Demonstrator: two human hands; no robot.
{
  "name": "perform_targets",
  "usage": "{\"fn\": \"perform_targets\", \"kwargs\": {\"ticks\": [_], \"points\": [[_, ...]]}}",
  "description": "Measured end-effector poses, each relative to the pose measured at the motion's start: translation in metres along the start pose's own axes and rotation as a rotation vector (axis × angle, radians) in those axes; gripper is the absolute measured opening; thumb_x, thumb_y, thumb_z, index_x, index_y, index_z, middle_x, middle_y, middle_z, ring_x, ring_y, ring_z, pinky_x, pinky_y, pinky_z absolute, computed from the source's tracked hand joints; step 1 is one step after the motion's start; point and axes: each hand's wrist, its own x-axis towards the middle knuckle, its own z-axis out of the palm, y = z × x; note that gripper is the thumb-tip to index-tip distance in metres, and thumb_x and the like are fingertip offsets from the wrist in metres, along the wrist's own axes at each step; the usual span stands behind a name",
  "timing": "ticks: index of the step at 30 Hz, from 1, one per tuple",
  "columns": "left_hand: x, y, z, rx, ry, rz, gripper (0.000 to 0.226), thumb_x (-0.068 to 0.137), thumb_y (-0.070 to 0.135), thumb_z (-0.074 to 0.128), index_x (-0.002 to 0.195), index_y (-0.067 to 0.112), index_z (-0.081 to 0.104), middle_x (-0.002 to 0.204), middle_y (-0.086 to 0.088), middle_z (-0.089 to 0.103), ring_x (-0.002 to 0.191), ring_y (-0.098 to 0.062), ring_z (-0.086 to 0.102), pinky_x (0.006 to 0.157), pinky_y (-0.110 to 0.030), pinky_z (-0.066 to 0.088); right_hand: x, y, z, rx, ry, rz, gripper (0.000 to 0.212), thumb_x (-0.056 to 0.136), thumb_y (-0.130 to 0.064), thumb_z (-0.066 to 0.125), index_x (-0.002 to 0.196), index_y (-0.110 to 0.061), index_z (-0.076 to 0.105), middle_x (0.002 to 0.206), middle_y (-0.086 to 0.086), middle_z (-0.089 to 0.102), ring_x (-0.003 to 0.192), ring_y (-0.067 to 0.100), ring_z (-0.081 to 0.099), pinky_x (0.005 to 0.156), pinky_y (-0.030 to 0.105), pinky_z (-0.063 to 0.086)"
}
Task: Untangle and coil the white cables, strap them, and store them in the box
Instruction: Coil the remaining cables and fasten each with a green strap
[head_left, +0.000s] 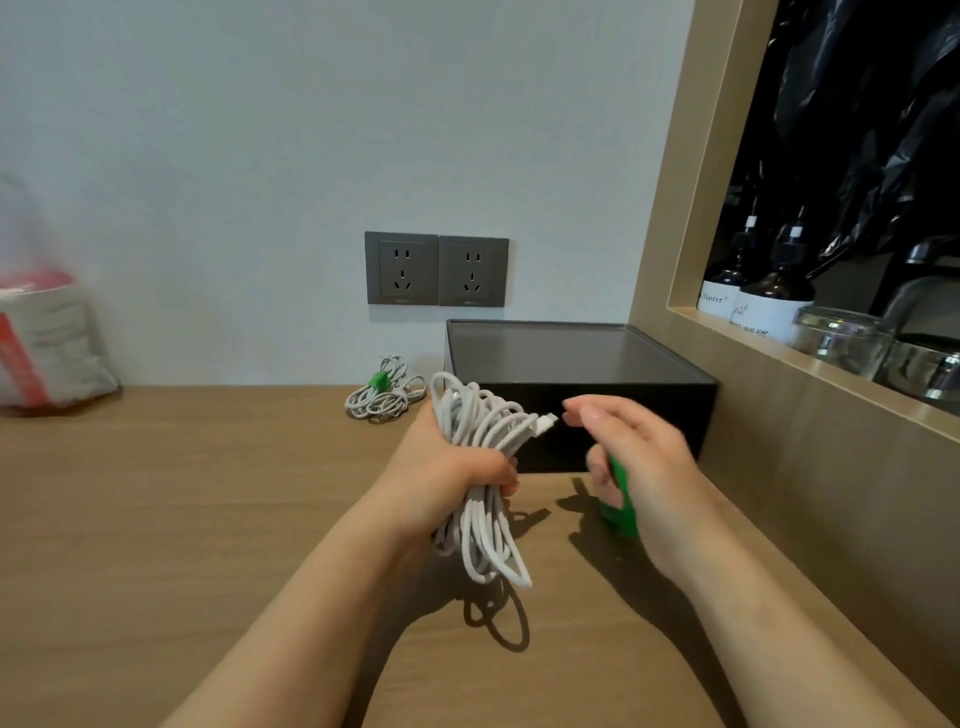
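Observation:
My left hand (451, 467) grips a coiled bundle of white cable (480, 431) around its middle, above the wooden table (208, 519). Loops stick up above the fist and hang below it, and a plug end points right. My right hand (636, 462) is just right of the bundle, holding a green strap (621, 499) under its curled lower fingers; its forefinger and thumb reach toward the plug end. A black box (576, 374) with a closed lid stands behind both hands against the wall. Another coiled white cable (384, 397) with a green strap lies left of the box.
Two grey wall sockets (436, 269) sit above the box. A red and white bag (41, 343) stands at the far left. On the right, a wooden-framed recess (727, 332) holds dark bottles (769, 296) and a glass jar (841, 338).

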Motion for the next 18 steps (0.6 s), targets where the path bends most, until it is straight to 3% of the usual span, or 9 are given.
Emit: {"fn": "perform_targets", "kwargs": {"ticks": [2, 4, 6, 8, 14, 18], "points": [[-0.002, 0.000, 0.005, 0.208, -0.011, 0.066, 0.050, 0.065, -0.010, 0.068, 0.104, 0.016, 0.050, 0.084, -0.007, 0.061, 0.067, -0.016, 0.065, 0.061, -0.029, 0.053, -0.001, 0.000, 0.007, -0.048, -0.086, 0.020, 0.021, 0.087, -0.041, 0.050, 0.104, -0.031, 0.058, 0.070, -0.003, 0.054, 0.053, 0.005, 0.043, 0.045, 0.015, 0.035], [-0.007, 0.001, 0.012, 0.407, -0.032, 0.145, 0.057, 0.067, -0.003, 0.070, 0.110, 0.024, 0.045, 0.086, 0.002, 0.059, 0.071, -0.008, 0.061, 0.059, -0.019, 0.048, -0.002, 0.002, 0.011, -0.075, -0.152, 0.026, 0.043, 0.079, -0.059, 0.047, 0.112, -0.032, 0.053, 0.084, -0.004, 0.057, 0.059, 0.004, 0.050, 0.048, 0.014, 0.038], [-0.011, 0.001, 0.020, 0.539, -0.066, 0.212, 0.064, 0.069, 0.003, 0.072, 0.119, 0.028, 0.039, 0.088, 0.008, 0.057, 0.074, -0.006, 0.060, 0.056, -0.014, 0.046, -0.003, 0.006, 0.014, -0.125, -0.197, -0.012, 0.053, 0.075, -0.070, 0.047, 0.114, -0.035, 0.049, 0.107, -0.005, 0.057, 0.083, 0.005, 0.059, 0.060, 0.014, 0.045], [-0.011, 0.001, 0.023, 0.629, -0.064, 0.249, 0.065, 0.071, 0.007, 0.072, 0.119, 0.029, 0.034, 0.088, 0.009, 0.056, 0.074, -0.007, 0.060, 0.056, -0.014, 0.046, -0.004, 0.007, 0.016, -0.165, -0.184, -0.070, 0.041, 0.069, -0.064, 0.044, 0.104, -0.042, 0.047, 0.115, -0.006, 0.054, 0.098, 0.007, 0.058, 0.071, 0.017, 0.051], [-0.010, -0.002, 0.035, 0.862, -0.041, 0.268, 0.054, 0.075, 0.020, 0.072, 0.110, 0.027, 0.031, 0.082, 0.010, 0.050, 0.069, -0.008, 0.056, 0.052, -0.014, 0.043, -0.004, 0.011, 0.016, -0.341, 0.031, -0.227, 0.031, 0.067, -0.065, 0.045, 0.089, -0.044, 0.043, 0.099, -0.016, 0.051, 0.089, -0.002, 0.053, 0.062, 0.006, 0.043], [-0.009, -0.004, 0.038, 0.906, -0.069, 0.249, 0.055, 0.074, 0.021, 0.073, 0.114, 0.026, 0.036, 0.086, 0.009, 0.053, 0.073, -0.009, 0.058, 0.058, -0.015, 0.049, -0.002, 0.017, 0.012, -0.428, 0.046, -0.328, 0.019, 0.075, -0.056, 0.043, 0.091, -0.046, 0.042, 0.095, -0.024, 0.047, 0.095, -0.008, 0.048, 0.065, 0.006, 0.043]]}}
